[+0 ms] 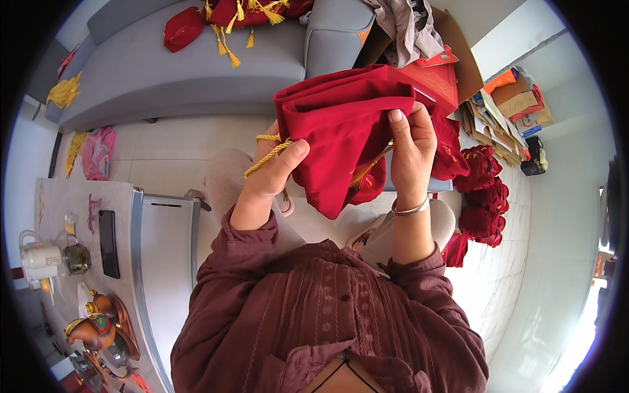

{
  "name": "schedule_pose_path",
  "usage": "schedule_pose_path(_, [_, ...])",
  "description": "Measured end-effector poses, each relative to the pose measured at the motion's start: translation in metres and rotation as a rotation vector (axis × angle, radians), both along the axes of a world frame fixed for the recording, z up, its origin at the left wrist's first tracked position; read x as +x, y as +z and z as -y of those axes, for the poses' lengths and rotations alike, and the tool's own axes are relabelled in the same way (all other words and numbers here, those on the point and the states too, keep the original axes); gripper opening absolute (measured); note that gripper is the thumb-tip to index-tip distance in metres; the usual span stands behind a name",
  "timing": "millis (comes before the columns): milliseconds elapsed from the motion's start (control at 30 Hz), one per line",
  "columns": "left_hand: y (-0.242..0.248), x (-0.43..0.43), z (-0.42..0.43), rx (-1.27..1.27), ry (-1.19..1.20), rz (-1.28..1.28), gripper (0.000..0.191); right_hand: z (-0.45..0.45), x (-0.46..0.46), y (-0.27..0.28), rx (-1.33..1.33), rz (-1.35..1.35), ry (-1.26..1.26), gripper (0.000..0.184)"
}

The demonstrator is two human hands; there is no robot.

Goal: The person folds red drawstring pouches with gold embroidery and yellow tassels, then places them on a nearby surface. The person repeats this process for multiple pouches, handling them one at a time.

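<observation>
In front of me a folded red cloth piece [334, 132], perhaps a drawstring pouch, is stretched between both hands. My left hand [276, 164] grips its left edge, thumb on the near side, with a twisted yellow cord [268, 158] looped over that thumb and hand. My right hand [413, 142] pinches the upper right edge between thumb and fingers; a metal bangle circles that wrist. Beneath the cloth hangs a yellow tassel [362, 176], partly hidden by the folds. More red fabric shows behind and below it.
A grey sofa [186, 83] beyond holds red cloth items with yellow tassels [231, 51]. Bundled red cloths [481, 211] lie in a row at right, near stacked cardboard [491, 127]. At left, a table [120, 206] bears a phone [109, 244], cups and a horse figurine [98, 326].
</observation>
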State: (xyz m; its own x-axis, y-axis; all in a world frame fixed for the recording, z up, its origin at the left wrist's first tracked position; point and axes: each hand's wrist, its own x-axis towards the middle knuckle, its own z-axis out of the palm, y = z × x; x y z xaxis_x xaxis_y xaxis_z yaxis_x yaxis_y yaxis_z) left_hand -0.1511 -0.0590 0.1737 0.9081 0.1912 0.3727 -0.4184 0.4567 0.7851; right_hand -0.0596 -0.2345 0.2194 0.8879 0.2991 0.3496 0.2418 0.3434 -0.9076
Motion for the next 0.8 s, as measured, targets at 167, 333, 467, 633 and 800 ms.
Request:
schedule_pose_path(167, [-0.003,-0.001,0.000,-0.046,0.040,-0.019,0.045,0.006,0.001,0.000,-0.053,0.063,-0.002,0.013])
schedule_pose_path(333, [-0.006,-0.005,0.000,-0.126,-0.023,-0.078,0.046,0.007,0.000,0.003,-0.130,0.057,-0.056,0.016])
schedule_pose_path(467, [-0.008,-0.005,-0.005,-0.224,-0.081,-0.076,0.047,0.005,-0.003,0.006,-0.201,-0.003,-0.076,0.021])
schedule_pose_path(633, [-0.009,-0.002,-0.008,-0.260,-0.094,-0.111,0.047,0.015,-0.002,0.008,-0.101,-0.156,0.157,0.018])
schedule_pose_path(800, [-0.008,0.003,-0.005,-0.149,-0.064,-0.123,0.041,0.018,-0.005,0.002,0.021,-0.080,0.054,0.007])
